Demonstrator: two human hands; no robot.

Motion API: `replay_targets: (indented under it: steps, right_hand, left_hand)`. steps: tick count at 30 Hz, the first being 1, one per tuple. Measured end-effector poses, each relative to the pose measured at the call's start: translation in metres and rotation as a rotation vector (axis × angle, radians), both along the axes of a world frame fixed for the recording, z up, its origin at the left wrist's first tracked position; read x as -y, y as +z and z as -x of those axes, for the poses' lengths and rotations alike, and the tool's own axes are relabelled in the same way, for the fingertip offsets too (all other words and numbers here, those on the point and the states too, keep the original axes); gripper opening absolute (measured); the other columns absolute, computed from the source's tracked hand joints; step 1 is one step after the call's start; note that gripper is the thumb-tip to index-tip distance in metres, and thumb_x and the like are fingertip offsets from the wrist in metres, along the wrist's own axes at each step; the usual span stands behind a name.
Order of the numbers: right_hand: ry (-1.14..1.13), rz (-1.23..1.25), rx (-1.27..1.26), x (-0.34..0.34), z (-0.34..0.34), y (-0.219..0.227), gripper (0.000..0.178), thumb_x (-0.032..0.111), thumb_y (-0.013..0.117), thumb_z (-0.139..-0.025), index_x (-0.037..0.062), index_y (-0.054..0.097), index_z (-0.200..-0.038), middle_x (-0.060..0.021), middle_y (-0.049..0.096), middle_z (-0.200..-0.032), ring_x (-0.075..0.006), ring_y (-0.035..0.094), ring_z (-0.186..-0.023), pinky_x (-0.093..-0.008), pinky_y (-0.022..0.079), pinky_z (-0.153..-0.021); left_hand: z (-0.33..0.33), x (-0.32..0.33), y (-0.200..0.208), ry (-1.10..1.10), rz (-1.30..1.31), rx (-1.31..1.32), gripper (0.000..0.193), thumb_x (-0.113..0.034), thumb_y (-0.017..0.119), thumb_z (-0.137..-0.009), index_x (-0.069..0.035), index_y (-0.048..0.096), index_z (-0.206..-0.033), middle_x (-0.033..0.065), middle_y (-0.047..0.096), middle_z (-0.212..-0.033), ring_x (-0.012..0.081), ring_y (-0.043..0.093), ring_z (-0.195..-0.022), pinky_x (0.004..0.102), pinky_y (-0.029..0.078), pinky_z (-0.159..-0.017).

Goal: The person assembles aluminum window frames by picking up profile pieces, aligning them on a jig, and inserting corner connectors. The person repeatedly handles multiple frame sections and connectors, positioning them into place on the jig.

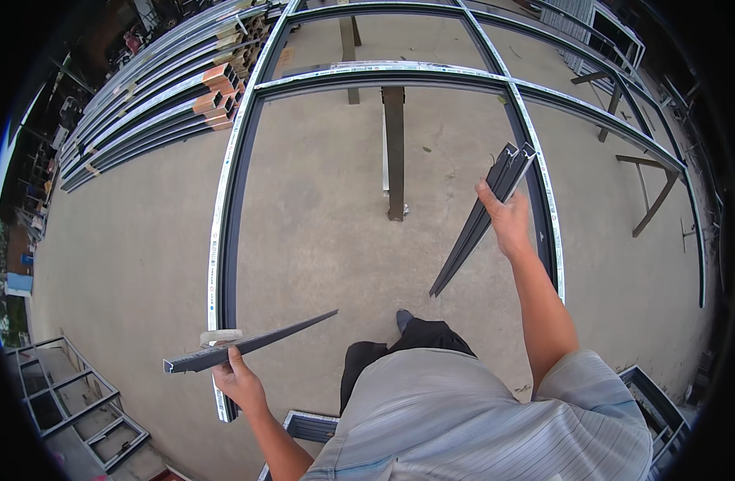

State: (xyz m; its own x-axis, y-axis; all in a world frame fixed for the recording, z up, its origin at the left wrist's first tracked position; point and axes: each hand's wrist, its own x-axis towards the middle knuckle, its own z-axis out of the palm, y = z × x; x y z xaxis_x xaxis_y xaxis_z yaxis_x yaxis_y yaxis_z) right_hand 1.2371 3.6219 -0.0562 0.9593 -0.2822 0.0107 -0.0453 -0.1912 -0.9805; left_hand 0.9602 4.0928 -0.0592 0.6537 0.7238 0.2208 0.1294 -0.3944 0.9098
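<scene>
My left hand (242,383) is closed around a dark grey metal profile strip (271,340), whose cut end points left. The strip crosses over the left bar of a large window frame (223,232). Just behind it a pale roundish thing, perhaps a tape roll (221,337), rests on the same bar. My right hand (508,218) grips a pair of similar dark profile strips (473,227) side by side, near their upper ends. These slant down and left inside the frame opening, close to the frame's right bar (550,216).
Stacks of long metal profiles (163,84) lie at the far left. Trestle legs (394,152) stand under the frame, with more supports (654,196) at right. Smaller frames (75,393) lie at the lower left; another frame piece (311,426) is beside my body. The floor is concrete.
</scene>
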Motion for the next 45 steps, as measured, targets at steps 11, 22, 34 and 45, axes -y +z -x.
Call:
replay_targets:
  steps: [11,22,34,45]
  right_hand:
    - [0.029,-0.015,-0.02,-0.005,-0.174,-0.017,0.032,0.029,0.085,-0.097,0.001,0.074,-0.107,-0.0014,0.072,-0.095,-0.0106,0.063,-0.085,-0.0312,0.052,-0.077]
    - [-0.009,-0.109,-0.175,0.014,-0.383,-0.08,0.031,0.028,0.086,-0.095,0.0042,0.075,-0.11,-0.0015,0.072,-0.099,-0.0138,0.064,-0.093,-0.0333,0.05,-0.087]
    - [-0.168,0.38,-0.164,0.032,-0.532,-0.189,0.051,0.039,0.087,-0.084,-0.0012,0.077,-0.114,-0.0188,0.08,-0.107,-0.0356,0.075,-0.101,-0.0425,0.055,-0.095]
    - [-0.164,0.563,-0.315,0.014,-0.487,-0.169,0.114,0.053,0.092,-0.079,-0.0117,0.041,-0.157,-0.0324,0.058,-0.148,-0.0429,0.057,-0.139,-0.0456,0.043,-0.119]
  left_hand:
    - [-0.142,-0.049,-0.018,-0.078,0.187,0.061,0.036,-0.018,0.069,-0.109,0.01,0.063,-0.132,0.0132,0.071,-0.123,0.0178,0.067,-0.111,0.0324,0.052,-0.1]
    - [-0.24,-0.036,-0.014,-0.021,0.162,-0.095,0.033,-0.019,0.07,-0.108,0.007,0.066,-0.127,0.0107,0.072,-0.121,0.0162,0.066,-0.111,0.0329,0.05,-0.102]
    - [-0.304,0.011,-0.011,0.122,0.16,-0.161,0.022,-0.017,0.069,-0.109,0.003,0.07,-0.119,0.0052,0.074,-0.11,0.0114,0.065,-0.103,0.0306,0.05,-0.098]
    - [-0.302,0.006,-0.002,0.289,0.159,-0.049,0.037,-0.033,0.066,-0.111,0.002,0.067,-0.122,0.0102,0.072,-0.115,0.0156,0.066,-0.106,0.0309,0.051,-0.101]
